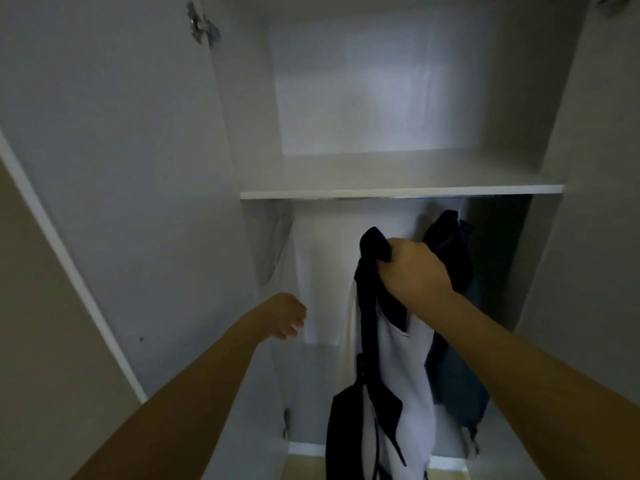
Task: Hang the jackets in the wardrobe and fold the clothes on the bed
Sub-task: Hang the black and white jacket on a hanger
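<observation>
I face an open white wardrobe with a shelf across it. My right hand grips the collar of a navy and white jacket, which hangs down from my fist just below the shelf. Behind it, a dark blue jacket hangs inside the wardrobe at the right. My left hand is stretched forward at the left of the held jacket, fingers loosely curled, holding nothing. The hanging rail is hidden under the shelf edge.
The open left wardrobe door stands close at the left, with a metal hinge near its top. The right side panel bounds the compartment. A strip of wooden floor shows at the bottom.
</observation>
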### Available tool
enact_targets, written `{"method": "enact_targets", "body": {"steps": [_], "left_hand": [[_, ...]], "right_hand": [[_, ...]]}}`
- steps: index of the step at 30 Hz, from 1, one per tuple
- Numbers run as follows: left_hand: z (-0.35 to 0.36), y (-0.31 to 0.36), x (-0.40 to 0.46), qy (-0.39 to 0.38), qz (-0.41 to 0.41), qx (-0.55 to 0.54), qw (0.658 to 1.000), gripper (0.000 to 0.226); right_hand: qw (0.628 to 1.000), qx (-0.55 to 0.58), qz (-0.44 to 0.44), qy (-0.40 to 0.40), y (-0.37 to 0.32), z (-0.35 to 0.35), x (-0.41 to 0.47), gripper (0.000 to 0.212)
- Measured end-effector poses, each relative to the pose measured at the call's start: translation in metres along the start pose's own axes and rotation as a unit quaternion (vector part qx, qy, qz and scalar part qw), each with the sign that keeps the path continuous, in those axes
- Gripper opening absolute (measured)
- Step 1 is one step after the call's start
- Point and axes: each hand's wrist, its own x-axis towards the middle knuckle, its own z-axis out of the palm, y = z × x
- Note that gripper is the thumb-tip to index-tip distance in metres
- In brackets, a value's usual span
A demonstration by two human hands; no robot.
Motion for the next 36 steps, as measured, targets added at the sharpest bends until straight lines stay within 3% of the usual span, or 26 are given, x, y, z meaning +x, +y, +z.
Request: {"method": "enact_targets", "body": {"steps": [4, 9, 14, 18, 24, 30, 36], "left_hand": [[-0.036, 0.028, 0.108, 0.114, -0.036, -0.003, 0.993, 0.031], [-0.077, 0.042, 0.247, 0.248, 0.02, 0.158, 0.956, 0.037], [-0.096, 0.058, 0.34, 0.23, -0.036, 0.31, 0.922, 0.056], [-0.103, 0.064, 0.383, 0.237, -0.073, 0.416, 0.875, 0.053], [-0.108, 0.065, 0.417, 0.195, -0.114, 0.468, 0.854, 0.038], [-0.104, 0.056, 0.432, 0.221, -0.128, 0.491, 0.833, 0.039], [-0.11, 0.047, 0.435, 0.24, -0.116, 0.528, 0.806, 0.025]], "right_hand": [[0.999, -0.01, -0.007, -0.034, 0.02, 0.034, 0.073, 0.031], [0.997, -0.044, 0.022, -0.064, 0.048, 0.09, 0.153, 0.031], [0.989, -0.097, 0.055, -0.097, 0.063, 0.128, 0.214, 0.026], [0.987, -0.098, 0.062, -0.109, 0.074, 0.143, 0.243, 0.028], [0.988, -0.083, 0.069, -0.112, 0.086, 0.15, 0.264, 0.031], [0.989, -0.045, 0.068, -0.123, 0.097, 0.159, 0.275, 0.036], [0.99, -0.035, 0.06, -0.123, 0.099, 0.172, 0.278, 0.038]]}}
